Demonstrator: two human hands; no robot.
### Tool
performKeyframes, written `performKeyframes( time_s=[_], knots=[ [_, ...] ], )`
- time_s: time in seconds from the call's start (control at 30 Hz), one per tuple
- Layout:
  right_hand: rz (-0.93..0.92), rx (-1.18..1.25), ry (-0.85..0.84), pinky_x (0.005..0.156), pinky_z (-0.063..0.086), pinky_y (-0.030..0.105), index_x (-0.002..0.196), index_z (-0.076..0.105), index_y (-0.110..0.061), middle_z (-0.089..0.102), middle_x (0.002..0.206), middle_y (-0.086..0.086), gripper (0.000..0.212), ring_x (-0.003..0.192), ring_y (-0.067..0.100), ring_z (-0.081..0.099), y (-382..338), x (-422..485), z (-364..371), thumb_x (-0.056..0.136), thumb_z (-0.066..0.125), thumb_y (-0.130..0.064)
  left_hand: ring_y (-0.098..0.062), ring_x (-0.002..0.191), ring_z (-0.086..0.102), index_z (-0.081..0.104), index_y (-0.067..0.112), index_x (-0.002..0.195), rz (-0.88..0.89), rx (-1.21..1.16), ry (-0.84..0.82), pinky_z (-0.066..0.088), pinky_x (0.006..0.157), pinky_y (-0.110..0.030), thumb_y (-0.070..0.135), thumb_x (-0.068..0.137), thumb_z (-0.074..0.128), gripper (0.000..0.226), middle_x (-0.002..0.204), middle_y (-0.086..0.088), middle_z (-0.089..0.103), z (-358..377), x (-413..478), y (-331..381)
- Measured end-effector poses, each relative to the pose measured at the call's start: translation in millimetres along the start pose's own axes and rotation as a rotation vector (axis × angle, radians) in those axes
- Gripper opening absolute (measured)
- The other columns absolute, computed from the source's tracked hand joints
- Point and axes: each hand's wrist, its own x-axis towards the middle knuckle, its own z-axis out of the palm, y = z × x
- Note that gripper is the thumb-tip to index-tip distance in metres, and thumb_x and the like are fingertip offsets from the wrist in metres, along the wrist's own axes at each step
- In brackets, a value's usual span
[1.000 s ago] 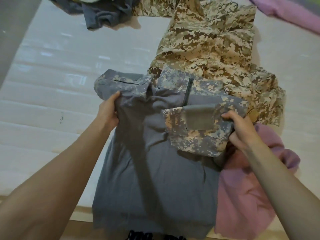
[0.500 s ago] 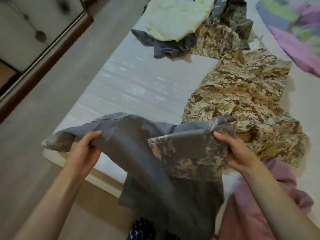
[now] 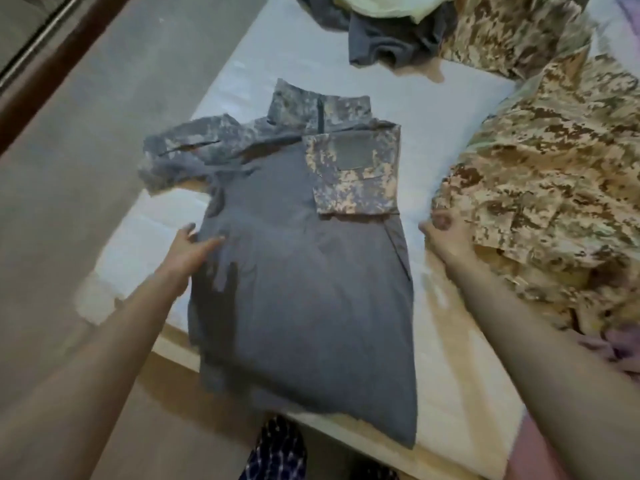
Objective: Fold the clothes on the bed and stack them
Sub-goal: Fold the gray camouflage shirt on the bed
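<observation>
The grey shirt lies flat on the bed, collar toward 12 o'clock, with the folded sleeve across the chest and the spread sleeve out at 10 o'clock (the hem overhangs the bed edge at 6 o'clock). The left hand rests straight-fingered on the shirt's 9 o'clock edge, gripping nothing; the right hand sits just beside the 3 o'clock edge, loosely curled and apparently empty. Step in hand, by judgement: sleeve folding; the next move calls for bringing the spread sleeve across the chest, then doubling hem to collar
</observation>
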Motion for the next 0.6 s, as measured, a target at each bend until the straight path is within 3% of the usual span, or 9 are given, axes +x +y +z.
performKeyframes(
  time_s=[0.1, 0.17, 0.23, 0.3, 0.37, 0.5, 0.6],
  knots=[
    [0.12, -0.172, -0.081, 0.08, 0.04, 0.029, 0.114, 0.055, 0.0, 0.062, 0.109, 0.019, 0.036, 0.099, 0.033, 0.059, 91.5, -62.9, 8.0, 0.082, 0.068, -0.01, -0.03, 0.119, 0.05, 0.039, 0.0, 0.136, 0.082, 0.191, 0.055, 0.044, 0.091, -0.03, 0.005, 0.082, 0.071, 0.063, 0.134, -0.02, 0.049, -4.1, -20.6, -69.3],
    [0.19, -0.263, -0.088, 0.075, 0.041, 0.029, 0.113, 0.055, -0.001, 0.062, 0.105, 0.016, 0.041, 0.095, 0.031, 0.059, 132.6, -94.3, 10.3, 0.079, 0.073, -0.016, -0.031, 0.113, 0.054, 0.045, 0.001, 0.128, -0.01, 0.151, 0.096, 0.046, 0.086, -0.034, 0.01, 0.08, 0.074, 0.057, 0.128, -0.021, 0.054, -9.1, -32.9, -100.8],
    [0.228, -0.271, -0.095, 0.066, 0.039, 0.03, 0.106, 0.055, -0.006, 0.062, 0.093, 0.007, 0.041, 0.091, 0.029, 0.06, 151.9, -113.9, 12.3, 0.076, 0.077, -0.023, -0.029, 0.102, 0.058, 0.051, 0.001, 0.119, -0.052, 0.152, 0.067, 0.05, 0.074, -0.028, 0.013, 0.08, 0.075, 0.048, 0.118, -0.017, 0.059, -12.1, -43.9, -122.9],
    [0.242, -0.27, -0.168, 0.064, 0.043, 0.032, 0.1, 0.053, -0.012, 0.062, 0.09, 0.001, 0.042, 0.087, 0.025, 0.061, 155.3, -122.8, 13.0, 0.074, 0.079, -0.032, -0.023, 0.087, 0.059, 0.057, 0.0, 0.111, -0.071, 0.199, 0.017, 0.049, 0.061, -0.02, 0.013, 0.078, 0.076, 0.04, 0.109, -0.016, 0.064, -13.7, -51.7, -137.5],
    [0.237, -0.3, -0.321, 0.07, 0.044, 0.031, 0.106, 0.055, -0.016, 0.061, 0.099, -0.003, 0.045, 0.091, 0.021, 0.058, 157.3, -127.1, 12.1, 0.073, 0.079, -0.035, -0.021, 0.084, 0.06, 0.06, -0.003, 0.113, -0.148, 0.239, -0.051, 0.05, 0.068, -0.026, 0.015, 0.076, 0.078, 0.044, 0.108, -0.017, 0.066, -17.6, -56.5, -148.8],
    [0.279, -0.357, -0.721, 0.076, 0.046, 0.024, 0.11, 0.06, -0.02, 0.06, 0.103, -0.003, 0.037, 0.095, 0.017, 0.057, 162.5, -140.4, 5.2, 0.078, 0.076, -0.024, -0.027, 0.093, 0.066, 0.06, 0.0, 0.117, -0.354, 0.364, -0.363, 0.054, 0.077, -0.033, 0.018, 0.073, 0.081, 0.051, 0.109, -0.015, 0.067, -34.5, -73.7, -170.2],
    [0.286, -0.231, -0.788, 0.072, 0.049, 0.016, 0.121, 0.056, -0.016, 0.06, 0.11, -0.002, 0.039, 0.097, 0.016, 0.059, 169.9, -152.1, -7.9, 0.084, 0.07, -0.022, -0.033, 0.104, 0.062, 0.059, 0.001, 0.117, -0.387, 0.51, -0.44, 0.053, 0.082, -0.036, 0.021, 0.075, 0.08, 0.051, 0.114, -0.016, 0.064, -47.4, -95.9, -180.5]
  ],
)
